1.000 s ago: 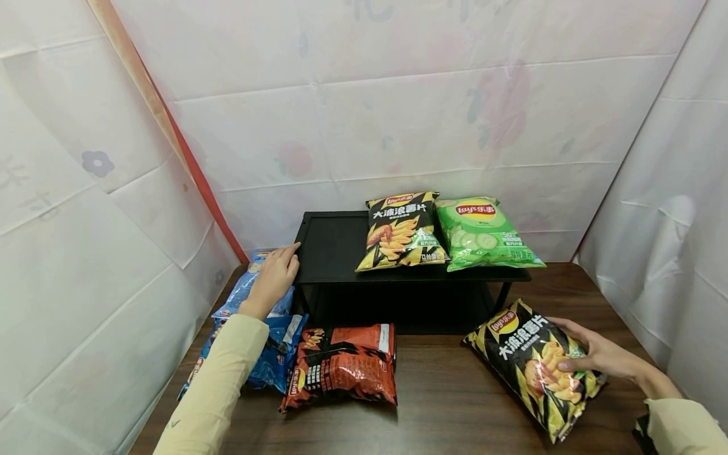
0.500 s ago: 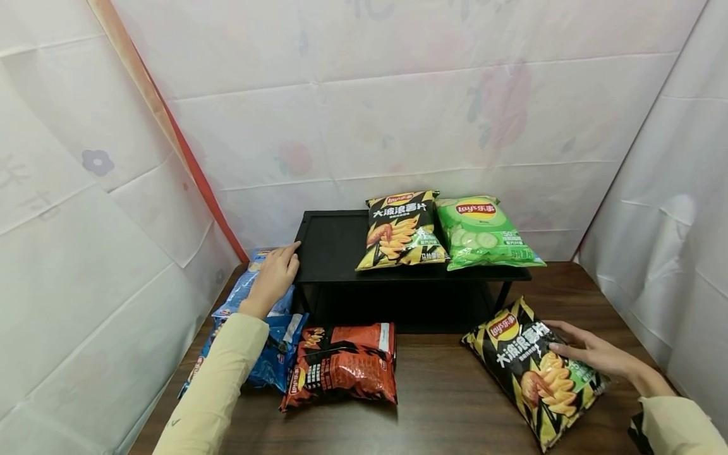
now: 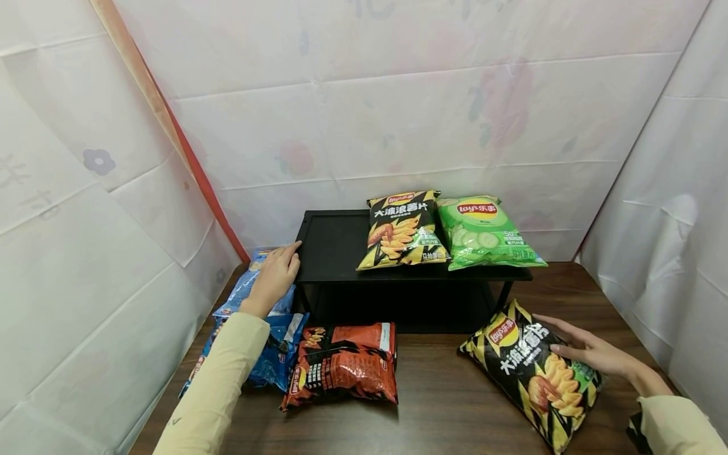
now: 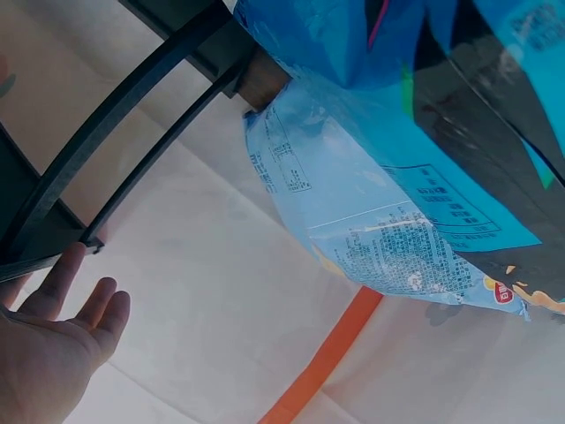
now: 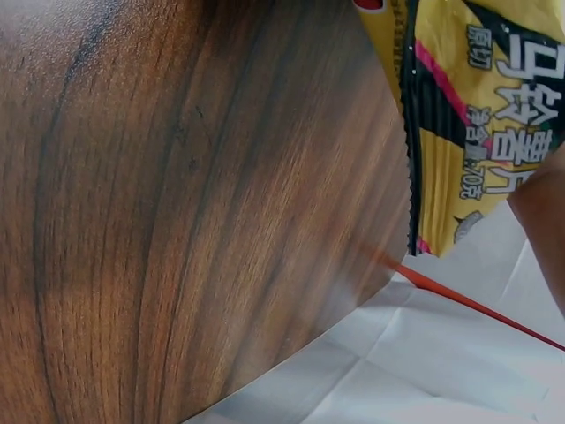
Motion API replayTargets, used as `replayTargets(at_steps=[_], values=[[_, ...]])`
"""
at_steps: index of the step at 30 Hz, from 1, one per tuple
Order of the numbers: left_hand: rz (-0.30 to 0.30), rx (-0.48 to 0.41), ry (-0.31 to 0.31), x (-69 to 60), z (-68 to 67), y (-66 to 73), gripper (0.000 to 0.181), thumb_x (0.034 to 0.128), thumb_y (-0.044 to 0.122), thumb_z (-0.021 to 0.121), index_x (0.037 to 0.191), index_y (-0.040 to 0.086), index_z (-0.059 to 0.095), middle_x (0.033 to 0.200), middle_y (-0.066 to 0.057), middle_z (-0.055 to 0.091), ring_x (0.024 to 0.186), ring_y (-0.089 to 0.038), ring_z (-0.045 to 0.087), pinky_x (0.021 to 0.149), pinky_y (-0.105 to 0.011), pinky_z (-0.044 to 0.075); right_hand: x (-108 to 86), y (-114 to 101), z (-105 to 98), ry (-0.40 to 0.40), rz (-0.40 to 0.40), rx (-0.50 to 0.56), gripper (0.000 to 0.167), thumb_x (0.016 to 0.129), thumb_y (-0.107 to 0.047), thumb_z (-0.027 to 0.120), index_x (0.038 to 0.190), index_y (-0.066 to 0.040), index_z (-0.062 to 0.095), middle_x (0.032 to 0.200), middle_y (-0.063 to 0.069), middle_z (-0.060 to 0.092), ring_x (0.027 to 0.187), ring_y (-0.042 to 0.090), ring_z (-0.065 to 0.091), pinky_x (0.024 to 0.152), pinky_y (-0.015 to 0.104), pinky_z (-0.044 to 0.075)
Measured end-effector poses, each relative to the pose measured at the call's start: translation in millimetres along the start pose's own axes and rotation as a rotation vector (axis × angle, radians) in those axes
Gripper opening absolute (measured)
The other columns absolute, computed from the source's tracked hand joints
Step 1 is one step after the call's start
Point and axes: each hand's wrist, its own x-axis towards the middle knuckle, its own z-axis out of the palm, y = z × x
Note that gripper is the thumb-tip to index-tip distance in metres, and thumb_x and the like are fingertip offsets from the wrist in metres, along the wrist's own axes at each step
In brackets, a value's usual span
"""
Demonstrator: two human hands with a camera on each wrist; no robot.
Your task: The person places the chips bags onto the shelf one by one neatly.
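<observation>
My right hand (image 3: 594, 351) holds a black and yellow bag of potato chips (image 3: 534, 379) at the table's right side, thumb on its front and fingers along its upper right edge. In the right wrist view the lower end of this chip bag (image 5: 481, 115) shows against the wood. My left hand (image 3: 274, 278) rests at the left edge of a low black shelf (image 3: 332, 246); in the left wrist view the fingers of this hand (image 4: 53, 344) are loosely extended, touching the frame. On the shelf top, another black and yellow chip bag (image 3: 402, 230) lies beside a green one (image 3: 483, 234).
A red chip bag (image 3: 347, 366) lies on the wooden table (image 3: 443, 404) in front of the shelf. Left of it are a dark blue bag (image 3: 275, 357) and a light blue bag (image 3: 241, 294), partly behind my left arm. White cloth walls (image 3: 398, 126) surround the table.
My right hand has shifted up along the black and yellow chip bag, whose top has swung slightly left. The left hand and the other bags stay put.
</observation>
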Motion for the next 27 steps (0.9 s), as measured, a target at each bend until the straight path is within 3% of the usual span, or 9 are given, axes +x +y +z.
replayTargets(at_steps=[3,8,17,27], values=[[-0.001,-0.002,0.0,0.5,0.3,0.0,0.047,0.1,0.03,0.026,0.143,0.012,0.033,0.141,-0.017,0.039,0.13,-0.036,0.033,0.108,-0.053,0.024,1.2,2.2,-0.2,-0.029,-0.019,0.024,0.057,0.095,-0.014,0.046,0.146,-0.012,0.021,0.139,-0.026,0.02,0.112,-0.027,0.02,0.082,0.055,0.046],[0.001,-0.005,-0.001,0.4,0.6,-0.5,0.047,0.1,0.03,0.025,0.143,0.013,0.033,0.141,-0.017,0.039,0.13,-0.036,0.032,0.108,-0.053,0.024,4.4,3.4,-2.0,-0.091,-0.04,0.059,0.055,0.095,-0.013,0.045,0.145,-0.007,0.023,0.135,-0.036,0.022,0.114,-0.022,0.028,0.08,0.02,0.047],[-0.003,-0.001,0.002,0.0,-0.2,0.9,0.046,0.1,0.03,0.026,0.143,0.013,0.033,0.141,-0.017,0.039,0.13,-0.036,0.032,0.109,-0.053,0.023,6.3,3.8,-0.3,-0.12,-0.117,0.085,0.051,0.095,-0.006,0.043,0.143,0.0,0.026,0.133,-0.035,0.032,0.111,-0.01,0.047,0.081,0.019,0.047],[-0.002,-0.01,-0.004,-0.2,0.6,-0.3,0.047,0.1001,0.031,0.024,0.143,0.013,0.033,0.141,-0.017,0.038,0.131,-0.036,0.032,0.108,-0.054,0.023,16.5,-0.5,6.0,-0.022,-0.089,-0.003,0.048,0.094,-0.012,0.047,0.14,-0.008,0.036,0.135,-0.023,0.038,0.112,-0.014,0.041,0.08,0.021,0.048]])
